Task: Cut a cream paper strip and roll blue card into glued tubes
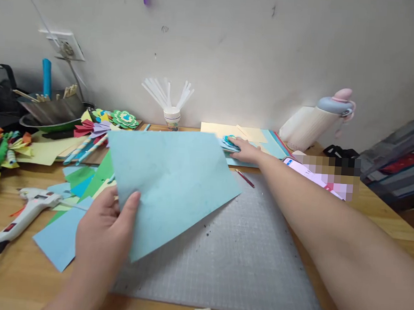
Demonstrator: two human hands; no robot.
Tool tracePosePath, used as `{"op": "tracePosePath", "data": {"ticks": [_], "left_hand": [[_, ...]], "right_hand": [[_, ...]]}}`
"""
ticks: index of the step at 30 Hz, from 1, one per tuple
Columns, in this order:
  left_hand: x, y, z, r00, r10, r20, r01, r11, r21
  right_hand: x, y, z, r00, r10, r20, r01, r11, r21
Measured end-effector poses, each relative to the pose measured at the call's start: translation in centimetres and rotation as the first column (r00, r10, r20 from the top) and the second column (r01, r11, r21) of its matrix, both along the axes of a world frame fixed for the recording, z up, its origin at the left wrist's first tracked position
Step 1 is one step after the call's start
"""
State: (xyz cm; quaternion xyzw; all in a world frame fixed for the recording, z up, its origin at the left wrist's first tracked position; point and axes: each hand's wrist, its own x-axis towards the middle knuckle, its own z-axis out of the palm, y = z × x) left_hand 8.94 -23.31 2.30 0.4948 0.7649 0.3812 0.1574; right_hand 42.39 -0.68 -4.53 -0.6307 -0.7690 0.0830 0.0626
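My left hand is closed on a light blue sheet of paper, thumb on top and fingers underneath. The sheet is held up at a tilt over a grey cutting mat. At the back, my right hand reaches out with its fingers closed around the right side of a layered blue paper flower. That flower is over a stack of coloured paper; the fingers hide part of it. A thin dark red pen-like stick lies on the mat below my right hand.
A white glue gun and paper scraps lie at the left. Behind them are paper flowers and a metal pot of sticks. A paper cup holds white sticks. A phone and bottle are at the right.
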Motion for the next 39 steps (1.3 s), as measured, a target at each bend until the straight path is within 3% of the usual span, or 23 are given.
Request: {"op": "tracePosePath", "data": {"ticks": [2, 5, 8, 10, 13, 14, 16, 17, 19, 21, 24, 29, 31, 33, 35, 36, 37, 39], "left_hand": [[-1.8, -2.1, -1.2, 0.976, -0.011, 0.219, 0.009, 1.000, 0.009], [-4.1, -4.2, -3.1, 0.839, 0.026, 0.544, -0.014, 1.000, -0.027], [-5.4, -5.6, -4.4, 0.739, 0.103, 0.666, -0.068, 0.995, -0.078], [-5.7, -6.2, -4.9, 0.709, 0.126, 0.694, -0.079, 0.992, -0.100], [-5.3, -6.7, -5.3, 0.657, 0.124, 0.744, -0.047, 0.991, -0.124], [-4.9, -6.8, -5.4, 0.633, 0.112, 0.766, -0.033, 0.992, -0.118], [-4.0, -6.8, -5.5, 0.585, 0.072, 0.808, -0.005, 0.996, -0.085], [-3.5, -6.7, -5.5, 0.560, 0.050, 0.827, 0.010, 0.998, -0.067], [-2.2, -6.5, -5.6, 0.508, 0.020, 0.861, 0.038, 0.998, -0.045], [-1.0, -6.2, -5.7, 0.448, 0.009, 0.894, 0.067, 0.997, -0.043], [0.3, -6.0, -6.2, 0.389, -0.080, 0.918, 0.101, 0.994, 0.044], [0.1, -5.8, -7.4, 0.345, -0.203, 0.916, 0.265, 0.958, 0.112], [-0.6, -5.8, -7.7, 0.409, -0.226, 0.884, 0.262, 0.957, 0.123], [-1.4, -5.9, -8.0, 0.623, -0.249, 0.742, 0.156, 0.968, 0.195], [-2.2, -6.2, -8.1, 0.860, -0.284, 0.424, 0.156, 0.938, 0.310], [-2.5, -6.5, -8.1, 0.911, -0.342, 0.228, 0.255, 0.905, 0.339], [-2.7, -6.7, -8.1, 0.898, -0.437, 0.040, 0.401, 0.854, 0.332], [-3.0, -7.1, -7.9, 0.734, -0.633, -0.245, 0.678, 0.694, 0.242]], "right_hand": [[-0.3, -0.9, 0.5, 0.999, -0.027, -0.039, 0.026, 0.999, -0.023], [-1.1, -2.8, 1.4, 0.993, -0.042, -0.109, 0.041, 0.999, -0.015], [-2.3, -6.1, 2.4, 0.981, -0.051, -0.188, 0.063, 0.996, 0.059], [-3.2, -9.5, 3.3, 0.965, -0.063, -0.254, 0.100, 0.986, 0.137], [-4.8, -16.9, 4.4, 0.936, -0.064, -0.345, 0.167, 0.946, 0.278], [-5.5, -19.7, 4.6, 0.918, 0.010, -0.395, 0.153, 0.914, 0.376], [-7.0, -24.9, 4.5, 0.913, 0.209, -0.350, 0.003, 0.855, 0.518], [-7.8, -27.0, 4.2, 0.910, 0.327, -0.256, -0.140, 0.822, 0.552], [-9.7, -30.1, 3.4, 0.878, 0.473, -0.077, -0.369, 0.770, 0.521], [-11.6, -31.3, 2.4, 0.868, 0.497, -0.019, -0.412, 0.741, 0.531], [-13.6, -31.1, 1.2, 0.897, 0.439, -0.049, -0.336, 0.750, 0.569], [-13.5, -30.3, 0.0, 0.916, 0.391, -0.093, -0.285, 0.795, 0.535], [-12.8, -30.3, -0.6, 0.920, 0.382, -0.091, -0.294, 0.822, 0.487], [-12.0, -30.2, -1.1, 0.929, 0.359, -0.087, -0.299, 0.868, 0.396], [-11.6, -30.0, -1.5, 0.936, 0.342, -0.088, -0.306, 0.910, 0.281], [-11.5, -29.9, -1.7, 0.936, 0.340, -0.093, -0.312, 0.922, 0.228], [-11.5, -29.8, -1.7, 0.935, 0.340, -0.103, -0.317, 0.930, 0.187], [-11.8, -29.7, -1.6, 0.930, 0.342, -0.133, -0.322, 0.935, 0.149]]}}
